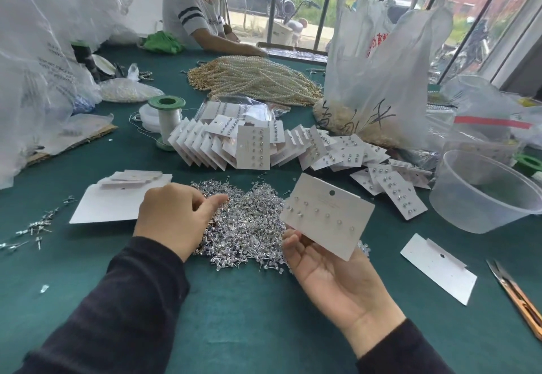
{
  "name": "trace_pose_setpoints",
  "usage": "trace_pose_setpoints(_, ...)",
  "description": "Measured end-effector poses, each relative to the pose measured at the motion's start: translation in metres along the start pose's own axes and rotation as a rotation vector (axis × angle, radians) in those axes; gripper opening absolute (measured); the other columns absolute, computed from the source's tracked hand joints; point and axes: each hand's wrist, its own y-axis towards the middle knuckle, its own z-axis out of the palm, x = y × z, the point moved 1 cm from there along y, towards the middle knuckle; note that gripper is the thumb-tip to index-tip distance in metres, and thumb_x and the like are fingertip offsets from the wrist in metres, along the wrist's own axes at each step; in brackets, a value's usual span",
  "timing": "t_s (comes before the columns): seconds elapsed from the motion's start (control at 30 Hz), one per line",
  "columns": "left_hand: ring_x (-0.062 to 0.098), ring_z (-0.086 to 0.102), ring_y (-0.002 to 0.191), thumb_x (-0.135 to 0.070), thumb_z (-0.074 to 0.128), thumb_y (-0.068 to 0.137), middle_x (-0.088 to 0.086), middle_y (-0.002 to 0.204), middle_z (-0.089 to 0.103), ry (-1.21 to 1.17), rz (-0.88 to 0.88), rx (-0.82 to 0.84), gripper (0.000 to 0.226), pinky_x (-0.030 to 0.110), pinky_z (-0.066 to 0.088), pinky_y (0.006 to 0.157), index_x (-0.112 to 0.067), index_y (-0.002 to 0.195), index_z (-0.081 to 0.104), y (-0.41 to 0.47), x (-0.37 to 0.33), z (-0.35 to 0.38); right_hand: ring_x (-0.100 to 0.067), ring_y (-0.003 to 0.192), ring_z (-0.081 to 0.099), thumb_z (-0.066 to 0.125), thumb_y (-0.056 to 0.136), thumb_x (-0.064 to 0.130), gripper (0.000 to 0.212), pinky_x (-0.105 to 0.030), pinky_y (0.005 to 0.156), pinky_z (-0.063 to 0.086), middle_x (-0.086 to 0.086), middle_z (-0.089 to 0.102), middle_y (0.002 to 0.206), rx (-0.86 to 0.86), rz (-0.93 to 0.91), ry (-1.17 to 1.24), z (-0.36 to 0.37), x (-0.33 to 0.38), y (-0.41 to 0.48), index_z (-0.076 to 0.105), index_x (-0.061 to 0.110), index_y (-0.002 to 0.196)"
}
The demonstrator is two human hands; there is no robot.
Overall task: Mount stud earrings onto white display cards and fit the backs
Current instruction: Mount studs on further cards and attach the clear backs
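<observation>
My right hand (pixel 331 274) is palm up and holds a white display card (pixel 327 217) by its lower edge; several studs sit in the card. My left hand (pixel 173 217) rests knuckles up on the left side of a big pile of loose silver stud earrings (pixel 249 227), fingers curled and thumb stretched over the pile. Whether it pinches a stud is hidden. A stack of blank white cards (pixel 117 197) lies to the left of that hand. Filled cards (pixel 252 145) lie fanned out behind the pile.
A clear plastic tub (pixel 484 192) stands at the right, a blank card (pixel 440 268) and snips (pixel 516 294) near the right edge. Pearl strands (pixel 255 77), a thread spool (pixel 167 121), plastic bags (pixel 381 66) and a person (pixel 199 13) are across the green table (pixel 249 315).
</observation>
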Motion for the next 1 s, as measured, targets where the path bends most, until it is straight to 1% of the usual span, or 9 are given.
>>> trace_pose_setpoints(0.17, 0.030, 0.043, 0.055, -0.039, 0.040, 0.092, 0.001, 0.046, 0.037, -0.011, 0.056, -0.028, 0.049, 0.034, 0.032, 0.056, -0.014, 0.049, 0.036, -0.003, -0.006, 0.000, -0.026, 0.062, 0.057, 0.049, 0.073, 0.008, 0.036, -0.030, 0.054, 0.056, -0.021, 0.064, 0.080, -0.009, -0.010, -0.024, -0.004, 0.000, 0.002, 0.060, -0.003, 0.106)
trace_pose_setpoints(0.23, 0.020, 0.041, 0.053, -0.036, 0.044, 0.091, -0.003, 0.050, 0.040, -0.124, 0.089, -0.024, 0.041, 0.031, 0.027, 0.054, -0.013, 0.056, 0.043, -0.006, -0.011, 0.001, -0.026, 0.061, 0.058, 0.050, 0.072, 0.007, 0.031, -0.031, 0.054, 0.056, -0.020, 0.065, 0.080, -0.001, -0.018, -0.037, -0.004, -0.001, 0.003, 0.067, -0.002, 0.096)
trace_pose_setpoints(0.33, 0.006, 0.043, 0.044, -0.043, 0.057, 0.078, -0.007, 0.049, 0.050, -0.468, 0.098, 0.065, 0.033, 0.018, 0.035, 0.046, -0.014, 0.062, 0.056, -0.018, -0.027, 0.002, -0.024, 0.060, 0.060, 0.057, 0.064, 0.007, 0.021, -0.031, 0.056, 0.056, -0.016, 0.067, 0.078, 0.006, -0.030, -0.115, -0.002, -0.002, 0.002, 0.074, 0.002, 0.077)
trace_pose_setpoints(0.47, 0.000, 0.052, 0.046, -0.016, 0.075, 0.069, -0.006, 0.051, 0.062, -0.720, 0.108, 0.145, 0.012, 0.012, 0.043, 0.047, -0.020, 0.063, 0.065, -0.034, -0.044, 0.009, -0.022, 0.061, 0.062, 0.077, 0.051, 0.008, 0.025, -0.032, 0.062, 0.056, -0.013, 0.068, 0.080, 0.031, -0.022, -0.154, -0.001, -0.004, 0.000, 0.074, 0.006, 0.076)
trace_pose_setpoints(0.53, -0.001, 0.053, 0.045, -0.018, 0.076, 0.064, -0.009, 0.050, 0.063, -0.849, 0.086, 0.108, 0.010, 0.011, 0.043, 0.047, -0.022, 0.062, 0.066, -0.038, -0.047, 0.009, -0.022, 0.062, 0.063, 0.087, 0.042, 0.010, 0.039, -0.031, 0.061, 0.056, -0.013, 0.067, 0.080, 0.057, -0.020, -0.171, -0.001, -0.005, 0.000, 0.073, 0.006, 0.078)
trace_pose_setpoints(0.6, -0.001, 0.053, 0.044, -0.027, 0.072, 0.060, -0.010, 0.051, 0.064, -0.920, 0.089, 0.041, 0.007, 0.010, 0.042, 0.047, -0.022, 0.062, 0.068, -0.041, -0.051, 0.008, -0.020, 0.062, 0.061, 0.077, 0.054, 0.012, 0.024, -0.028, 0.058, 0.054, -0.011, 0.066, 0.078, 0.051, -0.026, -0.212, 0.000, -0.007, -0.001, 0.074, 0.007, 0.078)
trace_pose_setpoints(0.73, 0.002, 0.059, 0.051, -0.027, 0.076, 0.061, -0.005, 0.057, 0.067, -0.876, 0.122, -0.044, 0.010, 0.013, 0.046, 0.052, -0.020, 0.063, 0.069, -0.045, -0.055, 0.012, -0.016, 0.064, 0.061, 0.062, 0.066, 0.014, 0.017, -0.025, 0.057, 0.052, -0.008, 0.067, 0.079, 0.063, -0.042, -0.266, 0.002, -0.012, -0.003, 0.073, 0.011, 0.079)
trace_pose_setpoints(0.9, 0.006, 0.059, 0.058, -0.024, 0.071, 0.067, -0.004, 0.063, 0.066, -0.637, 0.233, -0.088, 0.010, 0.025, 0.050, 0.058, -0.015, 0.065, 0.070, -0.048, -0.057, 0.017, -0.025, 0.091, 0.059, 0.088, 0.046, 0.020, 0.049, -0.029, 0.076, 0.051, -0.014, 0.066, 0.096, 0.092, -0.040, -0.325, 0.004, -0.016, -0.002, 0.071, 0.009, 0.090)
trace_pose_setpoints(1.0, 0.008, 0.059, 0.057, -0.021, 0.071, 0.069, -0.002, 0.063, 0.065, -0.587, 0.298, -0.101, 0.011, 0.027, 0.049, 0.056, -0.011, 0.065, 0.070, -0.048, -0.059, 0.016, -0.022, 0.084, 0.066, 0.075, 0.060, 0.015, 0.023, -0.029, 0.074, 0.054, -0.012, 0.070, 0.089, 0.116, -0.066, -0.326, 0.006, -0.016, -0.005, 0.074, 0.009, 0.082)
